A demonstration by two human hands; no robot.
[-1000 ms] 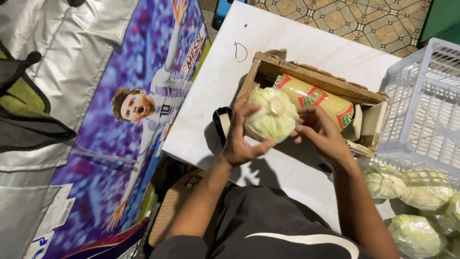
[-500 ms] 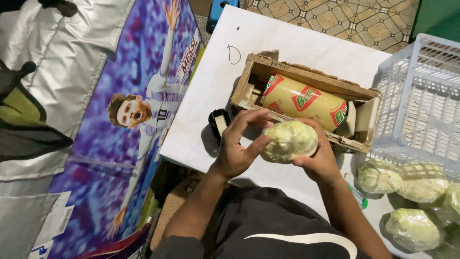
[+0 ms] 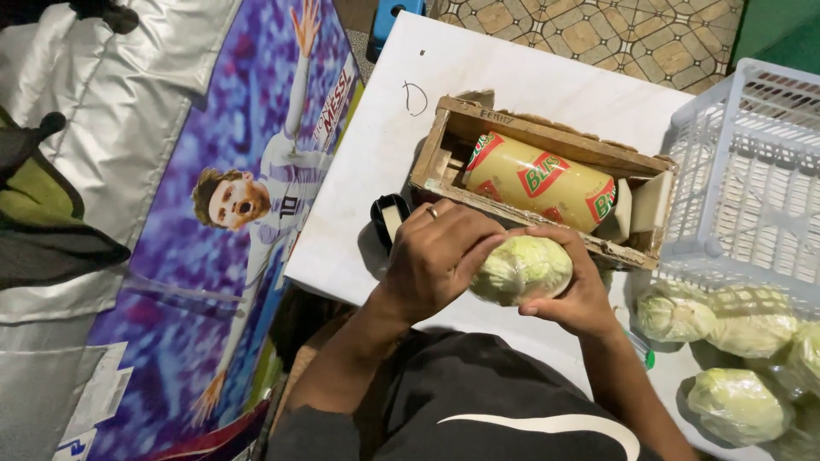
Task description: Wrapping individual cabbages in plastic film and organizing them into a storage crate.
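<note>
Your left hand (image 3: 440,256) is curled over the near side of a wrapped cabbage (image 3: 521,269), fingers closed around it, a ring showing on one finger; your right hand (image 3: 574,286) cups the same cabbage from the other side and beneath, thumb across the top — so both hands grip it together, held just above the front edge of the white table (image 3: 478,77). Right behind the cabbage sits a wooden box (image 3: 547,137) with a roll of cling film (image 3: 540,181), yellow with red and green print, lying lengthwise inside it. A small black tape dispenser (image 3: 389,220) rests on the table just beside your left hand. To your right, more wrapped cabbages (image 3: 726,316) lie clustered on the table, near a white plastic crate (image 3: 752,162) standing beside the box. On your left, off the table, a purple printed banner (image 3: 248,205) shows a football player.
</note>
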